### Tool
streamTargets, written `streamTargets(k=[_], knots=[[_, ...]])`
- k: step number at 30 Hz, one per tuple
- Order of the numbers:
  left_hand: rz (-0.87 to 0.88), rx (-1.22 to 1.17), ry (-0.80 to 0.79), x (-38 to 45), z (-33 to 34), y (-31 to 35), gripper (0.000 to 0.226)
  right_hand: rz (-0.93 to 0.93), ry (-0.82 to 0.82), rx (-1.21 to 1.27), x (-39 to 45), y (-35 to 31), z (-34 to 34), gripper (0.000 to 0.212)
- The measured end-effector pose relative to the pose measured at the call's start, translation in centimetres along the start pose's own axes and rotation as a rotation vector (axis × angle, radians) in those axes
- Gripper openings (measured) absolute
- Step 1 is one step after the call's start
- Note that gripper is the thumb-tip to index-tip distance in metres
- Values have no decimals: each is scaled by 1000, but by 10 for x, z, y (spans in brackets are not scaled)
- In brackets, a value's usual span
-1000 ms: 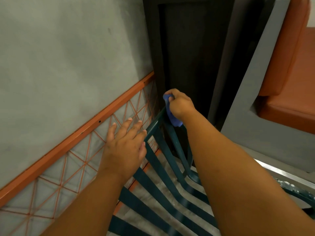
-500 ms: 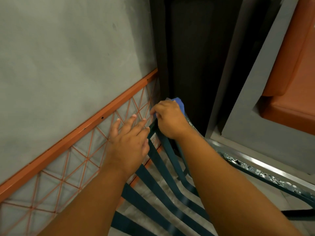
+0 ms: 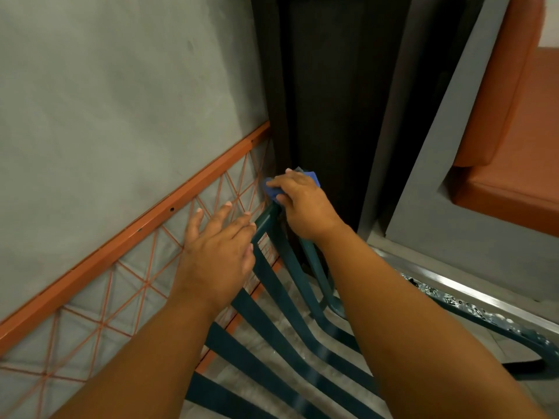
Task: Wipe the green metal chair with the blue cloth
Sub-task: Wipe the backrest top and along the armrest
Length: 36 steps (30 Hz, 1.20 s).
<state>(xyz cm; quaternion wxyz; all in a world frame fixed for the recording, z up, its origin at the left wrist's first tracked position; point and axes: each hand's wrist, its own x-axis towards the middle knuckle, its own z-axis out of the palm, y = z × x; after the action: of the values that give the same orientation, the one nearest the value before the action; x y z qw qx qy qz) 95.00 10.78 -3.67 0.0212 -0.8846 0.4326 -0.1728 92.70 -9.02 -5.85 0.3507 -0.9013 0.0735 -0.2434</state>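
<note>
Head view: right hand (image 3: 305, 207) gripping blue cloth (image 3: 272, 190) atop green chair (image 3: 272, 285), left hand (image 3: 219, 249) open, orange rail (image 3: 136, 234) alongside.

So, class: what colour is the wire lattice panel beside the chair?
Orange, with a triangular grid pattern; the wire lattice panel shows clearly in the head view.
</note>
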Motion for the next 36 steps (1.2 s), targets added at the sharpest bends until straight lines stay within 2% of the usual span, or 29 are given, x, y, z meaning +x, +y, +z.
streamTargets(k=[3, 5, 8, 10, 12, 16, 20, 25, 29, 33, 36], knots=[[2, -8, 20, -1, 1, -1, 44, 156, 24, -20, 16, 3, -8, 33], [3, -13, 28, -1, 0, -1, 43, 330, 64, 85, 25, 3, -16, 33], [0, -21, 29, 0, 0, -2, 43, 586, 258, 474, 23, 15, -30, 29], [-11, -27, 22, 0, 0, -1, 41, 707, 429, 727, 11, 27, -39, 25], [-16, -28, 16, 0, 0, 0, 39, 807, 532, 1020, -3, 36, -43, 25], [-12, -34, 21, 0, -1, 1, 41, 958, 656, 1553, -34, 44, -40, 40], [-20, -48, 7, 0, -2, 1, 45, 1058, 687, 1827, -48, 39, -35, 33], [-34, -100, -20, 1, -1, -2, 45, 972, 600, 1790, -33, 27, -40, 33], [-50, -193, -37, 3, 1, -5, 42, 873, 585, 1421, -16, 27, -38, 36], [-9, -274, -18, 28, -6, 0, 21, 765, 449, 977, 0, 20, -33, 52], [25, -407, -11, 60, -8, 15, 29, 600, 358, 673, 5, 12, -24, 56]])
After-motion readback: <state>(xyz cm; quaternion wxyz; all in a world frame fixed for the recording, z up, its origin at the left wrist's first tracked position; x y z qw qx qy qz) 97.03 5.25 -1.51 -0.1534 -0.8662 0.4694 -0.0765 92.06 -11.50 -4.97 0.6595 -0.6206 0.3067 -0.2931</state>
